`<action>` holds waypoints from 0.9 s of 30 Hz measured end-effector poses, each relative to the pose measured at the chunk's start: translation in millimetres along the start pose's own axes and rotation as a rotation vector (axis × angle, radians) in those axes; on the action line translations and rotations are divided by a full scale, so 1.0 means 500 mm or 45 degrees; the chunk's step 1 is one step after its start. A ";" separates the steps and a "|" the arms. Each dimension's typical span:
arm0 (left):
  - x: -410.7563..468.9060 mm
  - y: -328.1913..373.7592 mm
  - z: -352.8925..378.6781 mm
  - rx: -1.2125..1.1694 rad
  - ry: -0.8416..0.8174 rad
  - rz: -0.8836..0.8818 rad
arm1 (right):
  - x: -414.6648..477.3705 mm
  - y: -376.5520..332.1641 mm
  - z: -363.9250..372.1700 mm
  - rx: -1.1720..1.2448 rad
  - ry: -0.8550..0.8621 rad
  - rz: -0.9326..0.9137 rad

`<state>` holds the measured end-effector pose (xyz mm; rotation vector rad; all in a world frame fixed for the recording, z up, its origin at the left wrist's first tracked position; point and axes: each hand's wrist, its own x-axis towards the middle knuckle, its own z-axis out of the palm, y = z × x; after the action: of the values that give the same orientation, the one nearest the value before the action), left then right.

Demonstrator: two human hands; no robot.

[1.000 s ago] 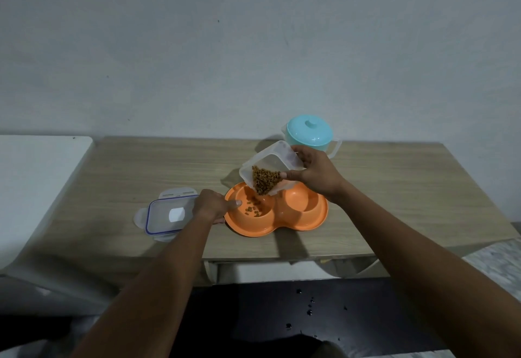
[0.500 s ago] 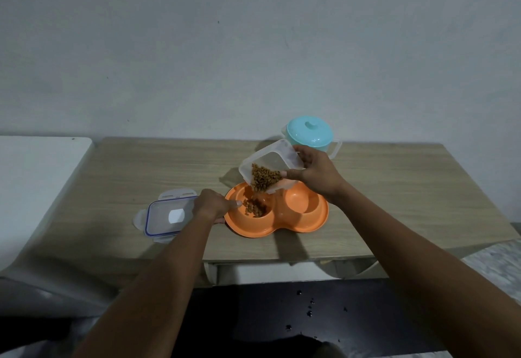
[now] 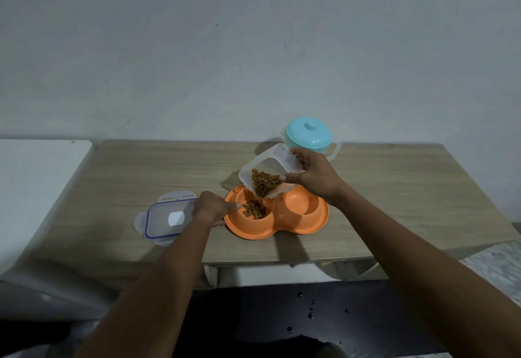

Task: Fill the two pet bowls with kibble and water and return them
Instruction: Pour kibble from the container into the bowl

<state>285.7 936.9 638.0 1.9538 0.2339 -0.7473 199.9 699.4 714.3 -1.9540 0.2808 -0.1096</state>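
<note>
My right hand point(image 3: 315, 178) is clamped around a clear plastic container point(image 3: 267, 173), thumb on its near side and the other digits wrapped over its far end, and I've got it tipped steeply, mouth down, right above the orange double bowl point(image 3: 277, 214). Kibble point(image 3: 265, 182) is heaped in the container's low corner, which hangs just over the bowl's left well. My left hand point(image 3: 212, 208) is down on the bowl's left rim, pinching it, thumb on top pointing in toward the well, the rest of the hand curled under the edge.

Inside that left well there's a small brown pile of pellets point(image 3: 255, 209). The right well of the bowl looks bare orange; I can't tell if there's anything wet in it. The bowl sits flat on the wooden table point(image 3: 141, 171), close to the table's near edge.

Just left of the bowl, partly under my left wrist, lies the container's lid point(image 3: 166, 218), clear with a blue seal line and snap tabs, flat on the table. Behind the bowl, beyond my right hand, stands a turquoise-lidded jug point(image 3: 308, 136) with a pale handle sticking out to the right. Further left of the bowl, past the table's end, there's a white surface point(image 3: 36, 177). Nearer than the bowl, below the table's edge, the floor is dark with a few spots on it.
</note>
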 end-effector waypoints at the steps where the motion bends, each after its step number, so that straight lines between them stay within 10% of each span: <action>1: -0.001 0.001 0.000 0.003 -0.001 0.001 | 0.001 0.000 0.000 0.016 0.003 0.002; 27: -0.005 0.002 0.003 -0.030 -0.012 0.032 | -0.002 -0.004 -0.002 0.113 0.029 0.045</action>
<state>283.6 935.6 639.5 1.9268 0.2109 -0.7341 199.0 699.6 716.5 -1.8599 0.3200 -0.1199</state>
